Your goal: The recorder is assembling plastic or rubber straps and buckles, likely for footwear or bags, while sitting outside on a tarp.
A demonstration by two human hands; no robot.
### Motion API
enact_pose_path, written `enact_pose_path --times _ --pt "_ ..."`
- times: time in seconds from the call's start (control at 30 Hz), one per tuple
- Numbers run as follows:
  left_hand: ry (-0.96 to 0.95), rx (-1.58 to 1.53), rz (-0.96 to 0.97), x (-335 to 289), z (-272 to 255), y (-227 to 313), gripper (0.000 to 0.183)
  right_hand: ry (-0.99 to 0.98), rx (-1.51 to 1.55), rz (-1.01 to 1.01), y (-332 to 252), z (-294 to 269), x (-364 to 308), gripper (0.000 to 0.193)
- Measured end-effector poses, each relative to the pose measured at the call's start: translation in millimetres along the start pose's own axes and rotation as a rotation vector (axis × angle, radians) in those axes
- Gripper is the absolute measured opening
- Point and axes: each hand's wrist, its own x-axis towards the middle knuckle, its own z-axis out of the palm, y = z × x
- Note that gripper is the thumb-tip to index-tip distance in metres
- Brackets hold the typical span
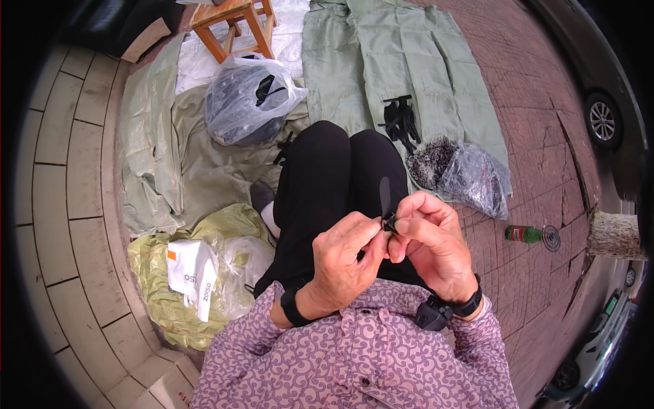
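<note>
Seated over black-trousered knees (340,177), with both hands meeting just above the lap. Left hand (344,255) curled, thumb and forefinger pressed onto a small black clip-like piece (390,223); right hand (429,238) closed round the same piece from the other side, fingertips pinching it, so neither hand spread and both equally near. From that pinch, a thin dark strip (385,196) pointing straight away from the body, long axis running up along the right thigh. Black bands on both wrists. Left of the knees, a yellow-green sack (160,286) crumpled on the ground, holding a white printed bag (192,273) and a clear plastic bag (242,262); what is inside these, impossible to tell. Right of the knees, on the brick paving (524,129), a clear bag (460,174) lying open on its side, packed with small dark pieces, and just beyond it a loose pile of black clips (400,121) on a pale green cloth (409,61). Further right of the knees, a small green bottle (523,234) lying flat. Ahead and left of the knees, a knotted translucent bag (248,99) full of black parts, resting on grey-green sheeting (146,150). Furthest beyond the knees, a wooden stool (235,24); far right, parked cars (603,119) at the kerb.
</note>
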Motion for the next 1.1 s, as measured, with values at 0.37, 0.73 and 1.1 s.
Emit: enact_pose_path --times 0.37,0.73,1.1 --pt "0.011 0.004 -0.005 -0.9 1.6 -0.1 0.016 0.008 0.021 0.015 2.3 -0.8 0.6 0.005" --pt "-0.048 0.029 0.051 0.5 -3.4 -0.5 0.012 0.006 -0.097 -0.088 9.0 1.6 9.6 0.012" --pt "-0.185 -0.258 -0.076 4.1 -13.8 -5.6 0.01 -0.084 -0.064 0.059 14.5 -17.6 20.2 0.023"
